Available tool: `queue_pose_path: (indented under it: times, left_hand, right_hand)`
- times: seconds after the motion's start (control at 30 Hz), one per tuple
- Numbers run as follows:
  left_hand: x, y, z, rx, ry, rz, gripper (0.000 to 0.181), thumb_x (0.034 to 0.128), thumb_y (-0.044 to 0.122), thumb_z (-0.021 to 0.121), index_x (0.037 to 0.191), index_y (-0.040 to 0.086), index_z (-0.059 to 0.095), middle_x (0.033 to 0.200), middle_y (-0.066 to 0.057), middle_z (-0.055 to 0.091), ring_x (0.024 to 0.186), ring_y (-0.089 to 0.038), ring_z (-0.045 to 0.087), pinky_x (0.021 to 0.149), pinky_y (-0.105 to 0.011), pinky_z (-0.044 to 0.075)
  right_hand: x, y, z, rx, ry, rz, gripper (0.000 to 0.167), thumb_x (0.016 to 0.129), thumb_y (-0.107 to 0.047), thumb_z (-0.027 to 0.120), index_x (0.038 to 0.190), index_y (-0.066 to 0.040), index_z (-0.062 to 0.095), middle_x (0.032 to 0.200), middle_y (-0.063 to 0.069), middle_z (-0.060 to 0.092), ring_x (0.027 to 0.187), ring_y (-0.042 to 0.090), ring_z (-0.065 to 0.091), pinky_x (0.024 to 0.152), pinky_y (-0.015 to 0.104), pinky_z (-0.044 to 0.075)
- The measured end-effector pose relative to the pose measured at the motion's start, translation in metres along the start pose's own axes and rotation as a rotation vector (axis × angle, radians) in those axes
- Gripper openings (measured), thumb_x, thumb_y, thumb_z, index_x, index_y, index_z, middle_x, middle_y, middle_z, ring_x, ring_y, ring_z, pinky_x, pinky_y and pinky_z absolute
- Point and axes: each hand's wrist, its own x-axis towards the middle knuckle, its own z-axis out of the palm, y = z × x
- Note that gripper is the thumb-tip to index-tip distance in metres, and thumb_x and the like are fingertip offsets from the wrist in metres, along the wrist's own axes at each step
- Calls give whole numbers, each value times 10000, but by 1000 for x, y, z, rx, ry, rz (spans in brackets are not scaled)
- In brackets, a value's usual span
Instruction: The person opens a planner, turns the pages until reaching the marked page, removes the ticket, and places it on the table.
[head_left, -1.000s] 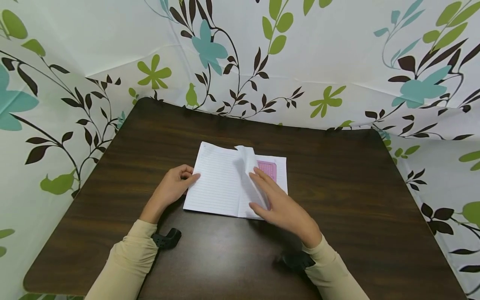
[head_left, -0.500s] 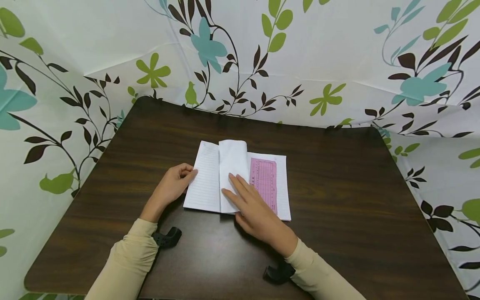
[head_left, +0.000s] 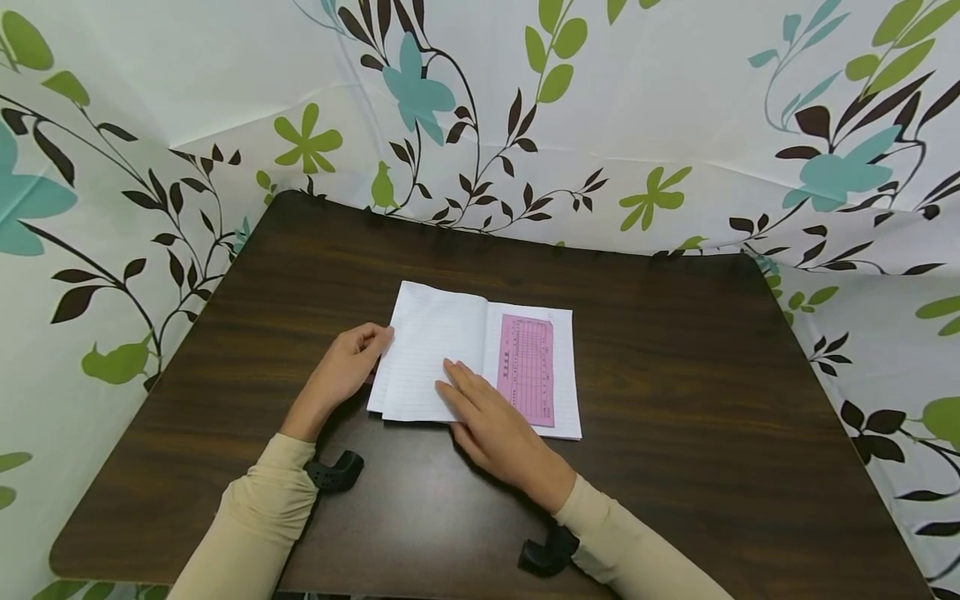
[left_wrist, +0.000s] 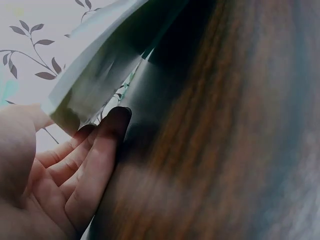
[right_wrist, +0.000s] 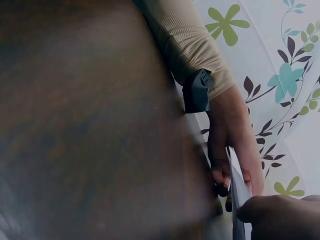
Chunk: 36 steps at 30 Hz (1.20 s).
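An open notebook point(head_left: 431, 342) with white lined pages lies on the table. A pink printed slip point(head_left: 527, 371) rests on its right-hand page. My left hand point(head_left: 341, 373) grips the notebook's left edge. In the left wrist view, the thumb lies on one side of the pages and the fingers point(left_wrist: 95, 175) on the other. My right hand point(head_left: 498, 429) rests on the lower part of the left-hand page, fingers straight and close to the surface. The right wrist view shows the notebook edge-on, with part of the right hand point(right_wrist: 280, 215) beside it.
The notebook sits mid-table on a dark wood-grain tabletop point(head_left: 697, 400). Behind it hangs a white cloth point(head_left: 675, 100) with leaf, flower and bird prints. A black device is strapped at each wrist, such as the left wrist device point(head_left: 336, 472).
My right hand has swept leftward, turning a page from right to left and laying it flat. The whole pink slip is now uncovered. My left hand has stayed at the notebook's edge.
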Motion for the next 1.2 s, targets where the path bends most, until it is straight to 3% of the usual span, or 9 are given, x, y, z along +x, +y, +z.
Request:
queue_pose_path:
  times: [0.1,0.3,0.43,0.53,0.63,0.73,0.8,0.93,1.2]
  left_hand:
    - [1,1,1,-8,0,-11,503,1075,498,532,1218,33,660,928,-105,699,751,-154,638,674,-299,562]
    - [1,1,1,63,14,-7,411,1030,470,637,1118,71,684,934,-86,697,728,-168,554,644,-302,459]
    - [1,2,0,55,11,-2,365,1043,406,637,1114,50,676,909,-80,694,711,-168,557,623,-298,460]
    - [1,2,0,60,4,5,353,1052,392,626,1119,49,673,885,-66,683,713,-169,541,628,-299,447]
    - [1,2,0,76,4,11,350,1057,391,617,1122,52,676,903,-63,695,740,-171,542,655,-302,446]
    - [1,1,0,91,3,0,350,1060,391,610,1120,52,674,919,-77,697,740,-181,539,658,-309,443]
    - [0,2,0,97,-1,-12,352,1062,392,607,1123,52,673,930,-84,692,736,-185,535,654,-311,438]
    - [-1,2,0,96,-5,-30,356,1061,393,610,1135,51,673,952,-97,689,728,-188,537,642,-308,438]
    - [2,2,1,98,-2,-23,359,1057,382,617,1145,37,670,916,-84,687,726,-179,545,633,-297,446]
  right_hand:
    - [1,1,3,-3,1,-5,571,1039,-234,651,1551,-64,465,1680,145,360,1581,256,325,1263,406,320]
    - [3,4,6,45,-20,8,568,1056,-303,631,1554,-84,468,1675,116,380,1567,257,355,1249,414,347]
    - [5,15,-3,71,99,49,445,1049,-253,634,1457,-81,582,1496,93,603,1390,227,577,1142,401,478]
    - [4,32,-15,43,256,186,289,1022,-200,653,1281,-79,698,1182,67,749,1070,215,708,943,399,569]
    - [-3,54,-28,-6,333,447,220,1010,-212,662,1173,-80,728,1016,67,731,865,223,661,805,414,542]
    - [-11,72,-35,-37,259,718,331,1011,-332,668,1218,-75,698,1092,105,683,908,266,630,813,430,502]
    - [-16,81,-37,-36,173,835,447,1002,-421,678,1280,-71,668,1167,125,637,967,290,608,830,433,469]
    - [-19,89,-35,-28,98,891,559,969,-485,712,1313,-48,650,1209,149,596,1033,306,590,833,423,405]
    - [-16,90,-35,24,158,891,350,970,-374,751,1089,-45,729,1063,127,668,993,316,585,893,514,262]
